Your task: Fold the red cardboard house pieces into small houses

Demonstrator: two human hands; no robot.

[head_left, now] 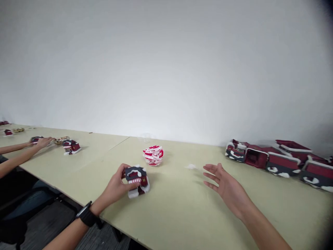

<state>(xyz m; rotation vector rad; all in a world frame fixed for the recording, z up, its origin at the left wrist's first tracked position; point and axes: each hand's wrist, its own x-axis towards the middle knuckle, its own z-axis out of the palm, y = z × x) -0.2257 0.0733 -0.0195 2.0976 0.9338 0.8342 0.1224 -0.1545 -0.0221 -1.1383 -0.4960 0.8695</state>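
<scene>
My left hand [117, 187] is closed around a small model house [137, 178] with a dark, snow-trimmed roof, dark red walls and a striped awning. It holds the house just over the table, near the front edge; whether the base touches is hard to tell. On the right, my right hand [226, 189] is raised above the tabletop with fingers spread and nothing in them. A small white scrap [191, 167] lies just beyond its fingertips. Behind the held house sits a pile of red-and-white striped pieces [153, 155].
Several dark red house parts [283, 163] stand in a row along the wall at right, some hollow. At left, a co-worker's hands [44, 141] work beside another model house [71, 147]. A clear plastic item [145, 136] rests by the wall. The pale table [179, 215] ends at lower left.
</scene>
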